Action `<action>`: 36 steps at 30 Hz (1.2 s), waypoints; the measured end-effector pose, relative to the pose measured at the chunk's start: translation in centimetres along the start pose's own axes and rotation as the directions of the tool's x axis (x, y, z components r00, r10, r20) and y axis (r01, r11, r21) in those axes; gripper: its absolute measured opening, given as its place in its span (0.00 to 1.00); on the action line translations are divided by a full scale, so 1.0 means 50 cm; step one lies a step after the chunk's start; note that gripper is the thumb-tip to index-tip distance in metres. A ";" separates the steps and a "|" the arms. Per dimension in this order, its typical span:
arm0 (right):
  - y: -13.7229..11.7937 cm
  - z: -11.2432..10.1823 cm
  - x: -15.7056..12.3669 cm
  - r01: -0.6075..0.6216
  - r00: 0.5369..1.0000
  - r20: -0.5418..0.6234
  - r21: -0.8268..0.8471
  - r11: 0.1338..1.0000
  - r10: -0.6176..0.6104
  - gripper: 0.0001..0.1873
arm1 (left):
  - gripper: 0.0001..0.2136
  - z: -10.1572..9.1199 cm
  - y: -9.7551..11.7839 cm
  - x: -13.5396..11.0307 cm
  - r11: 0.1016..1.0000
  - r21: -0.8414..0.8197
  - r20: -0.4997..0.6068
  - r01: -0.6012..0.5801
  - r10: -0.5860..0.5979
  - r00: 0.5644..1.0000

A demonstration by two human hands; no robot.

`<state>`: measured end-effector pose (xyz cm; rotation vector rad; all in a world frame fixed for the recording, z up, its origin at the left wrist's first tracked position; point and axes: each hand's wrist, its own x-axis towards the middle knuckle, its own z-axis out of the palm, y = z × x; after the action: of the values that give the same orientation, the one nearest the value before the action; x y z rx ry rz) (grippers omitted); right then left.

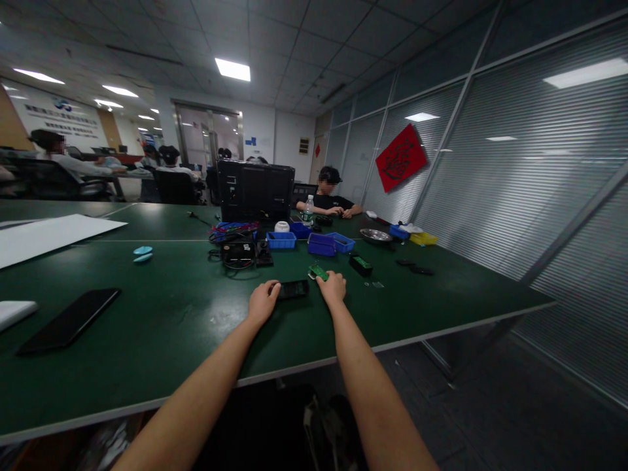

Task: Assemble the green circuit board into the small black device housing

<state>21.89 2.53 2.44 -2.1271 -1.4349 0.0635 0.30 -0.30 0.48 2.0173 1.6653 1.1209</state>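
Both my arms reach out over a dark green table (161, 327). My left hand (262, 301) rests closed on the left end of a flat black device (293, 289) that lies on the table. My right hand (332, 286) is closed, and it pinches a small green circuit board (318, 271) just right of the black device. A second small black part with a green top (360, 264) lies a little further right, apart from both hands.
Blue bins (321, 243), a black cabled box (239, 254), a metal bowl (375, 236) and a black case (255, 191) stand beyond my hands. A dark phone (69, 320) lies at the left. A seated person (328, 196) works across the table; others sit far left.
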 end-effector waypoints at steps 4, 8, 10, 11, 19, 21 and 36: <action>0.002 0.000 0.001 -0.019 1.000 -0.001 0.004 1.000 0.019 0.25 | 0.21 0.000 -0.002 0.002 0.999 0.001 -0.020 0.037 -0.037 0.999; 0.004 0.006 0.006 -0.036 0.999 0.016 0.090 0.995 0.034 0.25 | 0.33 0.004 -0.002 0.001 0.995 -0.092 0.051 0.036 -0.031 0.998; 0.006 0.009 0.009 -0.047 0.999 0.017 0.131 0.990 0.045 0.26 | 0.36 0.004 0.000 -0.002 0.990 -0.142 0.083 -0.003 0.015 0.996; 0.007 0.010 0.011 -0.057 0.998 0.019 0.152 0.987 0.054 0.26 | 0.37 0.003 0.002 -0.003 0.986 -0.164 0.097 -0.030 0.047 0.994; 0.013 0.031 0.035 -0.138 0.990 0.064 0.607 0.783 0.125 0.21 | 0.18 -0.006 0.005 -0.006 0.985 -0.167 0.152 -0.039 0.065 0.986; 0.007 0.034 0.036 -0.182 0.983 0.170 0.813 0.553 0.073 0.17 | 0.17 -0.007 0.002 -0.002 0.988 -0.156 0.114 0.009 0.009 0.993; -0.032 0.017 -0.007 -0.194 0.880 0.226 0.974 0.117 -0.418 0.27 | 0.36 -0.006 -0.005 0.004 0.977 -0.211 0.174 0.021 0.016 0.985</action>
<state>20.11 3.02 2.38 -0.7634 -1.1432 1.2332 -0.12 -0.13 0.58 1.9173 1.3989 1.0389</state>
